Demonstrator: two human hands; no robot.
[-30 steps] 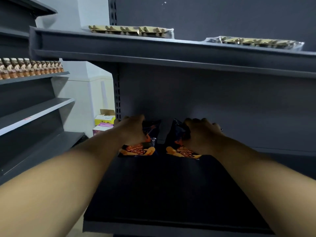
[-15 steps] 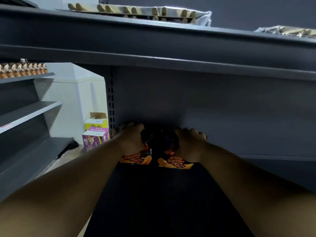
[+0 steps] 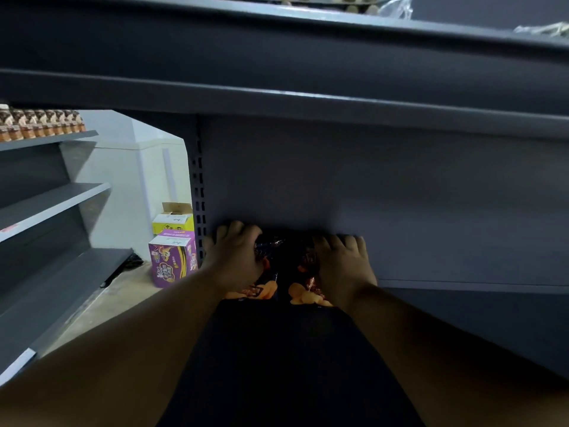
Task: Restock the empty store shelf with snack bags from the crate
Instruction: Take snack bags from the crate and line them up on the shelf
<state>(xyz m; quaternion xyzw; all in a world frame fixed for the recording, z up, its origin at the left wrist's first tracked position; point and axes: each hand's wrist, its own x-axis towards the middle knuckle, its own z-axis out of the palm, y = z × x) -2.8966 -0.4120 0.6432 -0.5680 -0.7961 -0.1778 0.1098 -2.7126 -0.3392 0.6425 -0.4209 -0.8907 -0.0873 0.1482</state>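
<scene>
Both bags have gone from mid-shelf to the back-left corner over the last second. Left hand (image 3: 234, 257) grips the left snack bag (image 3: 261, 272), fingers (image 3: 229, 231) curled over its top edge and reaching the back panel (image 3: 400, 195) right beside the perforated upright (image 3: 199, 211). Right hand (image 3: 341, 266) grips the right snack bag (image 3: 304, 291) the same way, fingers clamped over the top. A second ago there was a clear gap between the two bags; now they sit touching or nearly so, both upright with bottom edges down on the dark shelf deck (image 3: 277, 365). Camera has also dropped and moved in, so the underside of the shelf above (image 3: 277, 97) fills the upper frame. My read: placement is basically done for this pair, bags are seated against the back and only the release is left. Neither hand has let go yet. Rest of this deck looks bare from here to the front lip, so the restock is at its very start, first row only. Crate is not in view. Risk on release: the bags are light and puffy, and could tip forward once the fingers come off. Off to the left: purple carton (image 3: 172, 260) and yellow carton (image 3: 174, 221) on the floor, and a row of bottles (image 3: 43, 124) on the neighbouring rack.
</scene>
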